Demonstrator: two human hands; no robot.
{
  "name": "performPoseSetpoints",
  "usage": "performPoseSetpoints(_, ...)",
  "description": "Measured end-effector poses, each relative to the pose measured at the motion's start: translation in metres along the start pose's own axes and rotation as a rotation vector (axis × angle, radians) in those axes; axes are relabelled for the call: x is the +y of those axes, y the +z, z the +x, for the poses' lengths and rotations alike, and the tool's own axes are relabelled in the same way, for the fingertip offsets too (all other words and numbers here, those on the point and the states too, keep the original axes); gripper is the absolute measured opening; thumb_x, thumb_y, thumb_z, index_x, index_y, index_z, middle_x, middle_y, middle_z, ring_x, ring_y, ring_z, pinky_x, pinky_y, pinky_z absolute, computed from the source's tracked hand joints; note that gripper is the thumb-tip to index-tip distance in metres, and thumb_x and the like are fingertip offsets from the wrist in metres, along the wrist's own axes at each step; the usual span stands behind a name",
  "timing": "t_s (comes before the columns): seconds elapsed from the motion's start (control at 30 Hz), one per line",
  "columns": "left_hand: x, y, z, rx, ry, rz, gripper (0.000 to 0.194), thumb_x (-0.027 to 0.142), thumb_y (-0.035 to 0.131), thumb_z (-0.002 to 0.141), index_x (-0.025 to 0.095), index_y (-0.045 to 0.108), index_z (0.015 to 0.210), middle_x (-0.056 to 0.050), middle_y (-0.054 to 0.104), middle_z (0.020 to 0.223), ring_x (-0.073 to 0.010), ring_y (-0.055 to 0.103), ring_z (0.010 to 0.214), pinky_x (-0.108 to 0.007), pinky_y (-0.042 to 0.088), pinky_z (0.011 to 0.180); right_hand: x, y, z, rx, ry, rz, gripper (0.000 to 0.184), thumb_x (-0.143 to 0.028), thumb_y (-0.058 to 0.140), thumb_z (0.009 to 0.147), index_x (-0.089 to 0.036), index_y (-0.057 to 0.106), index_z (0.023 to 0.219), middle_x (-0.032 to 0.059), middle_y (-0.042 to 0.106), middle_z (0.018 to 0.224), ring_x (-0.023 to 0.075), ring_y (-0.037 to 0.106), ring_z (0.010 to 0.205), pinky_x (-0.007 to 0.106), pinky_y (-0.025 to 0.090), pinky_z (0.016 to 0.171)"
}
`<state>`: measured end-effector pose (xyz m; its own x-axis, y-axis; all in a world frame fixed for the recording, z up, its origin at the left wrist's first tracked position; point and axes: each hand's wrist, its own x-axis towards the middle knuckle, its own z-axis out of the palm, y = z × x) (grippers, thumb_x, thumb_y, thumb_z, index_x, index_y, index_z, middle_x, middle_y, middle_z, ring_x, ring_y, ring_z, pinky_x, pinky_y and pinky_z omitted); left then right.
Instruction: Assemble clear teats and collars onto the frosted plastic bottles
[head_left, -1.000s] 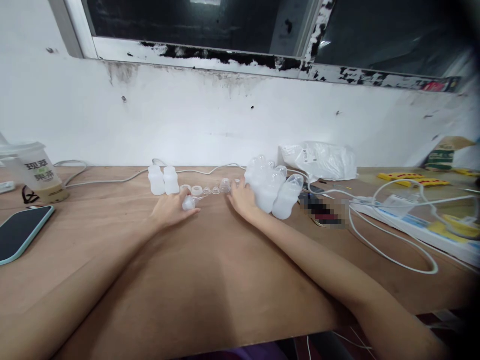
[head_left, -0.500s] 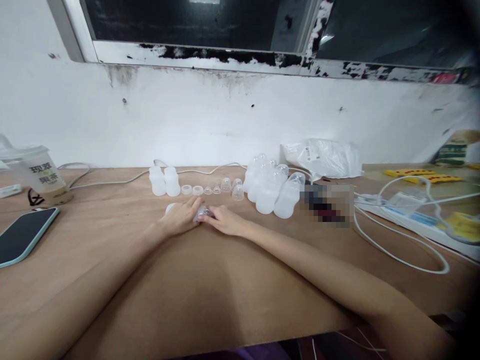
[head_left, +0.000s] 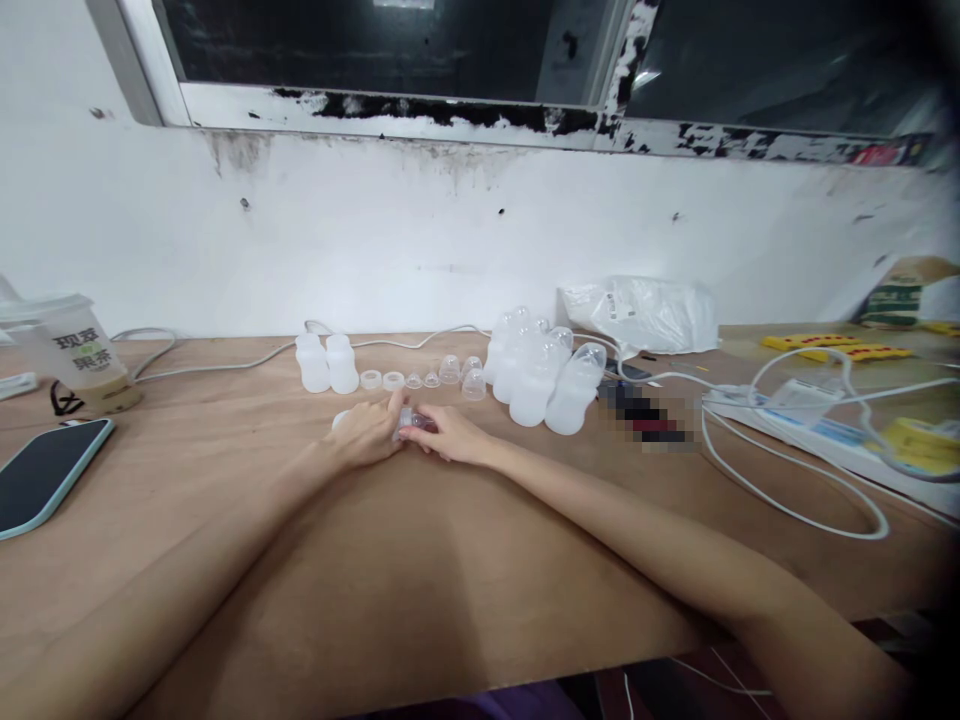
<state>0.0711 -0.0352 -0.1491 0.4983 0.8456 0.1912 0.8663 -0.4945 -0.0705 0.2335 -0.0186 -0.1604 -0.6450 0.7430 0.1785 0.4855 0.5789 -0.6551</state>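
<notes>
A white baby bottle [head_left: 340, 420] lies on its side, low over the table, mostly covered by my fingers. My left hand [head_left: 367, 433] is wrapped around its body. At the clear end of the bottle, the thumb and fingers of my right hand [head_left: 454, 437] close on the top; whether that is the nipple or a cover over it I cannot tell. Behind my hands stand two open white bottle bodies [head_left: 342, 363], two white collar rings [head_left: 393, 381], two clear nipples [head_left: 414, 381] and three clear dome caps [head_left: 449, 369] in a row.
Several capped bottles [head_left: 534, 392] stand clustered to the right. Beyond them are a white plastic bag [head_left: 641, 315], a power strip [head_left: 832, 425] with looping cables, and a blurred-out patch. On the left are a drink cup [head_left: 94, 365] and a phone [head_left: 52, 475].
My left fingers have lifted slightly around the bottle, and my right fingers have shifted on its clear end. The view has moved slightly; the row and the cluster stand as before.
</notes>
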Motion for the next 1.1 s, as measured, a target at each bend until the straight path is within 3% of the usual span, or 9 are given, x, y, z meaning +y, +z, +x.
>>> performPoseSetpoints(0.1, -0.004, -0.002, 0.002, -0.006, 0.017, -0.059, 0.041, 0.031, 0.042, 0.072, 0.013, 0.030, 0.108, -0.013, 0.058, 0.092, -0.0269, 0.057, 0.082, -0.033, 0.042, 0.063, 0.003, 0.003, 0.001, 0.014, -0.069, -0.060, 0.030, -0.043, 0.040, 0.079, -0.015, 0.045, 0.087, -0.0002, 0.054, 0.063, 0.0071, 0.046, 0.042, 0.020, 0.038, 0.044)
performPoseSetpoints(0.2, -0.010, -0.006, 0.003, 0.000, 0.076, -0.145, 0.045, 0.028, 0.047, 0.067, 0.014, 0.031, 0.107, -0.011, 0.057, 0.090, -0.0243, 0.056, 0.081, -0.031, 0.041, 0.064, 0.005, 0.001, 0.003, 0.106, -0.293, -0.236, 0.027, -0.031, 0.046, 0.077, -0.014, 0.044, 0.097, 0.0080, 0.053, 0.090, 0.0137, 0.053, 0.071, 0.027, 0.043, 0.063)
performPoseSetpoints(0.37, -0.023, -0.009, 0.002, 0.029, 0.145, -0.298, 0.050, 0.027, 0.051, 0.061, 0.016, 0.029, 0.105, -0.006, 0.055, 0.088, -0.0186, 0.056, 0.072, -0.026, 0.040, 0.059, -0.002, -0.006, 0.000, 0.131, -0.613, -0.362, 0.026, -0.021, 0.045, 0.077, -0.018, 0.042, 0.102, 0.0096, 0.044, 0.108, 0.0189, 0.041, 0.103, 0.035, 0.038, 0.083)
performPoseSetpoints(0.43, -0.025, -0.008, 0.001, 0.027, 0.120, -0.308, 0.052, 0.027, 0.050, 0.061, 0.017, 0.027, 0.106, -0.005, 0.056, 0.086, -0.0183, 0.055, 0.070, -0.027, 0.040, 0.059, -0.003, -0.002, -0.001, 0.227, -0.591, -0.231, 0.029, -0.026, 0.046, 0.077, -0.018, 0.040, 0.103, 0.0096, 0.045, 0.107, 0.0183, 0.040, 0.105, 0.035, 0.038, 0.085)
performPoseSetpoints(0.53, -0.023, -0.004, 0.000, 0.041, 0.079, -0.250, 0.051, 0.028, 0.049, 0.062, 0.017, 0.027, 0.106, -0.006, 0.056, 0.087, -0.0203, 0.055, 0.074, -0.028, 0.040, 0.061, 0.002, 0.006, 0.000, 0.363, -0.310, -0.013, 0.022, -0.032, 0.035, 0.083, -0.016, 0.038, 0.097, 0.0081, 0.051, 0.093, 0.0144, 0.051, 0.086, 0.031, 0.044, 0.072)
performPoseSetpoints(0.6, -0.020, -0.002, 0.000, 0.054, 0.068, -0.194, 0.051, 0.028, 0.049, 0.062, 0.016, 0.028, 0.106, -0.009, 0.054, 0.092, -0.0226, 0.055, 0.081, -0.029, 0.040, 0.064, 0.008, 0.009, 0.002, 0.216, -0.158, 0.078, 0.023, -0.035, 0.027, 0.085, -0.017, 0.039, 0.091, 0.0025, 0.054, 0.073, 0.0109, 0.053, 0.063, 0.026, 0.046, 0.057)
performPoseSetpoints(0.67, -0.016, -0.003, -0.001, 0.053, 0.060, -0.168, 0.050, 0.027, 0.049, 0.062, 0.016, 0.029, 0.106, -0.010, 0.053, 0.096, -0.0239, 0.054, 0.085, -0.030, 0.039, 0.066, 0.013, 0.006, 0.004, 0.082, -0.150, 0.104, 0.022, -0.037, 0.028, 0.085, -0.018, 0.039, 0.089, -0.0005, 0.054, 0.066, 0.0094, 0.052, 0.053, 0.023, 0.044, 0.050)
performPoseSetpoints(0.9, -0.015, -0.026, -0.002, 0.005, 0.072, -0.355, 0.042, 0.031, 0.049, 0.063, 0.018, 0.033, 0.099, -0.003, 0.052, 0.084, -0.0173, 0.053, 0.070, -0.027, 0.039, 0.060, 0.015, -0.015, 0.005, 0.320, -0.716, -0.322, 0.013, -0.021, 0.039, 0.082, -0.017, 0.048, 0.092, 0.0057, 0.056, 0.083, 0.0136, 0.052, 0.081, 0.030, 0.044, 0.073)
performPoseSetpoints(1.1, -0.027, -0.046, -0.007, -0.347, 0.141, -0.485, 0.040, 0.037, 0.057, 0.057, 0.021, 0.049, 0.093, -0.001, 0.056, 0.090, -0.0189, 0.053, 0.082, -0.028, 0.041, 0.068, 0.006, -0.008, 0.003, 0.271, -0.930, -0.564, 0.019, -0.014, 0.033, 0.084, -0.017, 0.051, 0.091, 0.0068, 0.057, 0.084, 0.0140, 0.050, 0.089, 0.029, 0.045, 0.074)
